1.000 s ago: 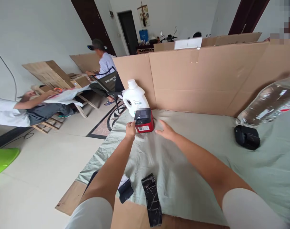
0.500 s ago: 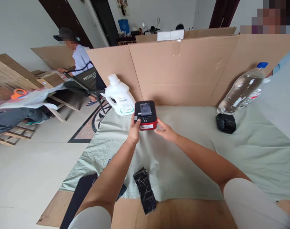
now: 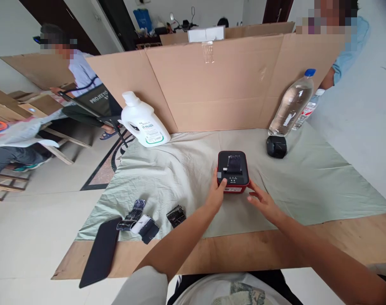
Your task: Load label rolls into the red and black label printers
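Right now my left hand (image 3: 216,195) presses against the left side of the small red box-shaped device with a black top (image 3: 232,171), thumb up by its front corner and fingers curled loosely at its flank. My right hand (image 3: 263,204) sits at the device's lower right corner, fingers spread and only the tips meeting the red casing. Neither hand is closed round it; I cradle it between both, with the device resting flat on the pale green wrinkled cloth (image 3: 313,182) near the middle of the table, a little toward me.

Beyond it to the right lies a small rounded black gadget (image 3: 276,146), and just behind that stands a clear plastic water bottle with a blue cap (image 3: 292,103), leaning against the tall brown cardboard screen (image 3: 212,84) that walls off the back of the table. At the screen's left end stands a white plastic jug with a printed label (image 3: 143,122).

Nearer me on the left, at the cloth's front edge, lie a few small black marbled rolls (image 3: 175,215), one of them showing white. Beside them a flat black slab (image 3: 100,251) lies slantwise on the bare brown tabletop (image 3: 275,250).

Off to the left, a person in a light shirt (image 3: 81,72) sits in a folding chair; another person in blue (image 3: 348,46) is behind the screen on the right.
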Motion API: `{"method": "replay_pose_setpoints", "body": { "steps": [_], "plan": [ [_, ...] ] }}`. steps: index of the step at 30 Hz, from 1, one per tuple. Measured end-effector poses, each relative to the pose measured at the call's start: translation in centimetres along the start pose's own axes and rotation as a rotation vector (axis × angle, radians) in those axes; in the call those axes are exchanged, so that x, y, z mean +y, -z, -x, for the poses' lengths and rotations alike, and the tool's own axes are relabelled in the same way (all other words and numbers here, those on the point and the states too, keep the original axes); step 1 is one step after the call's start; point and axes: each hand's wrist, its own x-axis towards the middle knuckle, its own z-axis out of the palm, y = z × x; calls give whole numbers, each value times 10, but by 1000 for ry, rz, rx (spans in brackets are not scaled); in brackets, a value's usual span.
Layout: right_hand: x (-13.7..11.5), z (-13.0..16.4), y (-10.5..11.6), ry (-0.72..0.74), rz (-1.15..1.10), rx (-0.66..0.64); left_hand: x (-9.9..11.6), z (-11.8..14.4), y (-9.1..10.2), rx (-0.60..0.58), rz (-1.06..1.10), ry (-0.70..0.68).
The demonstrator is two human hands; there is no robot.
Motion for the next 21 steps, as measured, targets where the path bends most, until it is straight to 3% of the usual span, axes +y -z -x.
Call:
{"method": "replay_pose_setpoints", "body": {
  "steps": [4,8,12,16,19,21],
  "plan": [
    [-4,43,-8,-4,38,33,-1,50,-3,37,-77,88],
    [-7,59,-19,31,109,63,-1,70,0,42,-105,65],
    [-8,49,-25,63,192,176,0,65,5,19,-114,19],
    [-12,19,-23,155,269,322,3,48,14,16,-85,-2],
    [-17,-8,-20,214,287,319,5,31,25,25,-70,-17],
    [-20,-20,-19,281,272,294,5,20,32,-45,-65,-39]
  ]
}}
